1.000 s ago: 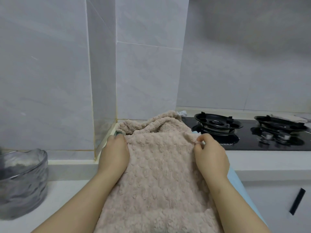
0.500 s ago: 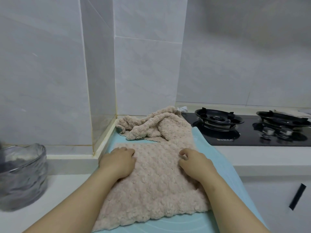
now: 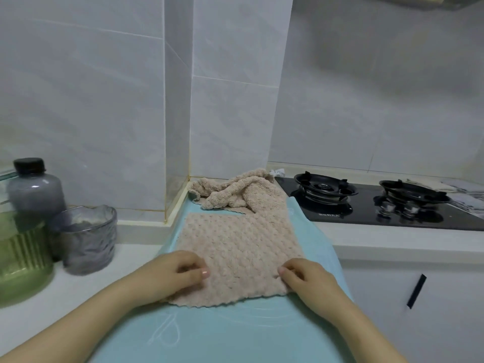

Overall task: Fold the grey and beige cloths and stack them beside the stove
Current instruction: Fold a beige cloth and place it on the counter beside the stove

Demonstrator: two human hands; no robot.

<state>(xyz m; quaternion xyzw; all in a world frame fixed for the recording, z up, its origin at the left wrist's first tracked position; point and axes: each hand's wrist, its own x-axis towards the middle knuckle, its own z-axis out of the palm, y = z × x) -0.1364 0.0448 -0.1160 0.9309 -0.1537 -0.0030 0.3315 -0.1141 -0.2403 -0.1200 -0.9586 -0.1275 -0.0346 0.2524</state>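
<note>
A beige bobbled cloth (image 3: 241, 247) lies spread flat on a light blue mat (image 3: 235, 334) on the counter. My left hand (image 3: 178, 275) holds its near left corner with curled fingers and the thumb on top. At the near right corner, my right hand (image 3: 307, 280) grips the cloth the same way. A second beige cloth (image 3: 230, 191) lies crumpled behind it against the wall corner. To the right is the black gas stove (image 3: 366, 205). Pale grey cloths (image 3: 450, 187) lie at the far right, behind the stove.
On the white counter to the left stand a grey ribbed glass (image 3: 83, 239), a grey bottle with a black cap (image 3: 34, 189) and a green ribbed container (image 3: 21, 260). A tiled wall corner (image 3: 178, 127) juts out behind the mat. A cabinet door with a black handle (image 3: 416, 292) is below the stove.
Both hands slid back from the cloth's far edge to its near corners. The beige cloth, held up before, now lies flat on the mat.
</note>
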